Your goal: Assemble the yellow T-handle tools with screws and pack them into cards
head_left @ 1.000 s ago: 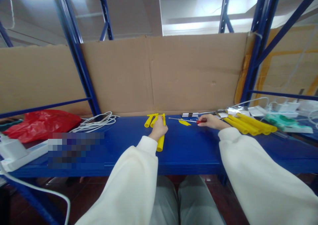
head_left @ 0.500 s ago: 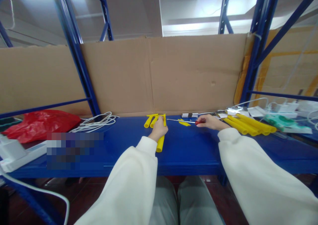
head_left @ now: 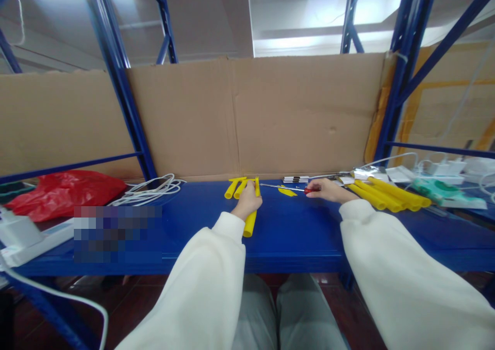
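Observation:
My left hand is closed around a yellow tube, whose round end points toward me on the blue table. In my right hand is a screwdriver with a red handle. Its thin metal shaft points left, with the tip close to the far end of the held tube; I cannot tell whether they touch. Two more yellow tubes with crosspieces lie just left of my left hand. Small flat yellow pieces rest on the table behind the shaft.
Several plain yellow tubes lie beside my right forearm. A coiled white cable, a red plastic bag and a white power strip are on the left. A cardboard panel stands behind; blue rack posts rise at both sides.

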Available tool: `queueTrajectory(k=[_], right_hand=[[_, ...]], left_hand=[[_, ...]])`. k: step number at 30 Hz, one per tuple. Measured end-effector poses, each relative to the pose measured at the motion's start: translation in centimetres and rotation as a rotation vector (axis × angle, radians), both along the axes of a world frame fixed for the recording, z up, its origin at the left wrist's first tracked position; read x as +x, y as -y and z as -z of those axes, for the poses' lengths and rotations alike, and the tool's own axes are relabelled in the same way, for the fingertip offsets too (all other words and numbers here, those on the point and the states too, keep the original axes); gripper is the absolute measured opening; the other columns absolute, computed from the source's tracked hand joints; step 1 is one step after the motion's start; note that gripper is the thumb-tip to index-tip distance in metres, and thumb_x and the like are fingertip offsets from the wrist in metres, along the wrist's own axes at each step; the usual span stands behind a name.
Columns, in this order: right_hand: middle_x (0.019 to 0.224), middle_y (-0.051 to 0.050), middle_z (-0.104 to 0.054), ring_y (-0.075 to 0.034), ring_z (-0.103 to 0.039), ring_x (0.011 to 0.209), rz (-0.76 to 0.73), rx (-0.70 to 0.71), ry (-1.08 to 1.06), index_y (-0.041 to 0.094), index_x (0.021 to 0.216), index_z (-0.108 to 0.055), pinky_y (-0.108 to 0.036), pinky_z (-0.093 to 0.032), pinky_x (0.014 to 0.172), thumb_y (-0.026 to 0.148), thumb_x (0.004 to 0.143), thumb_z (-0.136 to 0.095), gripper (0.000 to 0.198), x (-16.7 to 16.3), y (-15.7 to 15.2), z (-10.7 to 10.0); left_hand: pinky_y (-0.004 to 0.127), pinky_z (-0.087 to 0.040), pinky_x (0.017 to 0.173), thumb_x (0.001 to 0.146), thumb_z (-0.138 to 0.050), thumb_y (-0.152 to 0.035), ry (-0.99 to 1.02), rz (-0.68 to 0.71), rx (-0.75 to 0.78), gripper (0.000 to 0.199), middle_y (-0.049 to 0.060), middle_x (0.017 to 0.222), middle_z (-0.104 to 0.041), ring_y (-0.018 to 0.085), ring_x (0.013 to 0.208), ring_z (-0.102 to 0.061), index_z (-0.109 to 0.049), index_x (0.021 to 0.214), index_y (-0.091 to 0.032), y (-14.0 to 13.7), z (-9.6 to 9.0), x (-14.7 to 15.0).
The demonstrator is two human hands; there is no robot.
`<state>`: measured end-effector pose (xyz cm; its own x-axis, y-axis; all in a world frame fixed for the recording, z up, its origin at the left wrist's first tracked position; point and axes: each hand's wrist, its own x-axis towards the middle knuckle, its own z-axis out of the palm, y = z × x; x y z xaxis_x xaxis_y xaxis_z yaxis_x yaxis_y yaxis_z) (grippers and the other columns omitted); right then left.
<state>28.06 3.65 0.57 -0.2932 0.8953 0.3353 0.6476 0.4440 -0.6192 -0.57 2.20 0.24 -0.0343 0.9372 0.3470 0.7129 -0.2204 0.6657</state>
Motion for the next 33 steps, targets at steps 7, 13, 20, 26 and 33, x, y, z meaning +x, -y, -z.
queueTrajectory(k=[7, 13, 20, 26, 33], right_hand=[[0.077, -0.005, -0.072, -0.024, -0.066, 0.077, -0.020, -0.010, 0.002, 0.019, 0.073, -0.066, -0.038, -0.053, 0.077, 0.057, 0.060, -0.076, 0.041, 0.0, -0.1, 0.1], [0.077, -0.005, -0.072, -0.023, -0.067, 0.076, -0.015, 0.005, 0.022, 0.019, 0.073, -0.066, -0.038, -0.053, 0.076, 0.056, 0.061, -0.076, 0.040, 0.0, -0.2, 0.2], [0.077, -0.005, -0.072, -0.024, -0.067, 0.077, 0.003, -0.016, 0.014, 0.019, 0.074, -0.065, -0.038, -0.053, 0.077, 0.051, 0.061, -0.076, 0.036, -0.1, 0.0, 0.0], [0.079, -0.006, -0.072, -0.025, -0.066, 0.078, 0.002, 0.010, 0.049, 0.020, 0.074, -0.065, -0.038, -0.052, 0.076, 0.051, 0.063, -0.072, 0.034, -0.2, 0.2, -0.2], [0.073, -0.006, -0.068, -0.023, -0.062, 0.071, -0.031, 0.079, 0.182, 0.019, 0.077, -0.067, -0.034, -0.049, 0.068, 0.058, 0.072, -0.062, 0.040, -0.6, 1.0, -0.9]], left_hand=[[0.033, -0.046, 0.098, 0.075, -0.063, -0.003, 0.020, 0.013, -0.007, 0.035, 0.015, 0.115, -0.067, 0.026, 0.119, -0.061, -0.054, 0.107, -0.015, -0.1, 0.1, 0.1], [0.033, -0.047, 0.096, 0.075, -0.064, -0.003, 0.030, 0.015, -0.018, 0.036, 0.015, 0.116, -0.067, 0.026, 0.116, -0.063, -0.054, 0.107, -0.015, -0.1, 0.0, 0.1], [0.032, -0.046, 0.097, 0.075, -0.065, -0.003, 0.049, 0.020, -0.025, 0.035, 0.015, 0.116, -0.067, 0.025, 0.118, -0.062, -0.054, 0.105, -0.016, 0.1, -0.1, 0.1], [0.035, -0.048, 0.095, 0.076, -0.064, -0.002, 0.001, 0.042, -0.020, 0.033, 0.015, 0.113, -0.067, 0.027, 0.110, -0.065, -0.053, 0.105, -0.016, 0.1, 0.0, 0.0], [0.036, -0.049, 0.096, 0.080, -0.063, -0.004, -0.091, 0.023, 0.016, 0.033, 0.015, 0.111, -0.068, 0.028, 0.110, -0.065, -0.053, 0.110, -0.015, 0.6, -0.4, -0.3]])
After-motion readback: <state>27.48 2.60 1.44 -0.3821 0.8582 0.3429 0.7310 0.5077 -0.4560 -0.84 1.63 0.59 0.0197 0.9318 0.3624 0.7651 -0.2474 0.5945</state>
